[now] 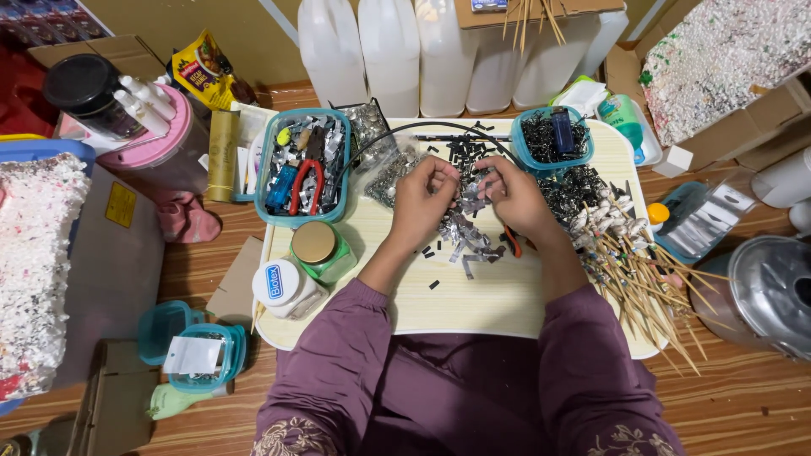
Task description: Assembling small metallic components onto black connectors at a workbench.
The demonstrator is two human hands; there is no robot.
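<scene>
Purple sleeves (338, 371) low in frame, both hands meet at center, left hand (425, 198) and right hand (511, 196) pinching one small silver strip (467, 187) above the tray (473, 300), where a slip could drop it into the foil pile (469, 241).

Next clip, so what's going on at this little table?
A person in purple sleeves sits at a small tray table. Both hands, left hand and right hand, pinch small shiny foil pieces over a loose pile. A teal tub of tools sits to the left, and a bundle of wooden skewers lies to the right.
</scene>
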